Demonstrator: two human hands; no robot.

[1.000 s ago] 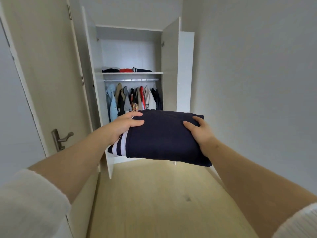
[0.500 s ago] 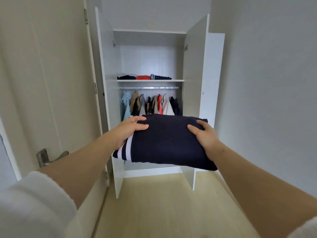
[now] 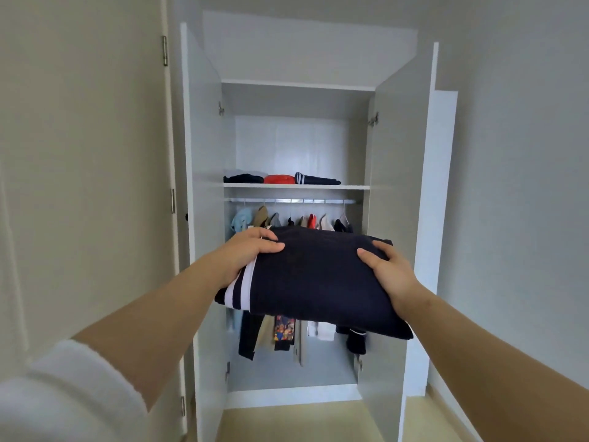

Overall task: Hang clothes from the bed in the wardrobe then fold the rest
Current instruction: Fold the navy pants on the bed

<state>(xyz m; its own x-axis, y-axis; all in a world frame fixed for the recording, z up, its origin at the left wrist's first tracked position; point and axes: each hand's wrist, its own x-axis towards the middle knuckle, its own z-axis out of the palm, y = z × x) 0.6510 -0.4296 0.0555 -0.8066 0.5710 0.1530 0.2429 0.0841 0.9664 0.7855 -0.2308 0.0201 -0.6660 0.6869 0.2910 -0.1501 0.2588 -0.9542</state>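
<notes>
Two open doors (image 3: 204, 186) frame the wardrobe (image 3: 296, 141) ahead, its rail full of hung clothes (image 3: 287, 333). We hold a folded navy garment (image 3: 312, 282) before it, left hand (image 3: 245, 253) and right hand (image 3: 389, 272) gripping its sides, thumbs on top. Next, we judge, it lifts onto the shelf (image 3: 353, 187), at the free right end. No writing is readable.

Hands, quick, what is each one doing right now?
Left hand: grips the left edge of the folded navy garment.
Right hand: grips its right edge.
</notes>
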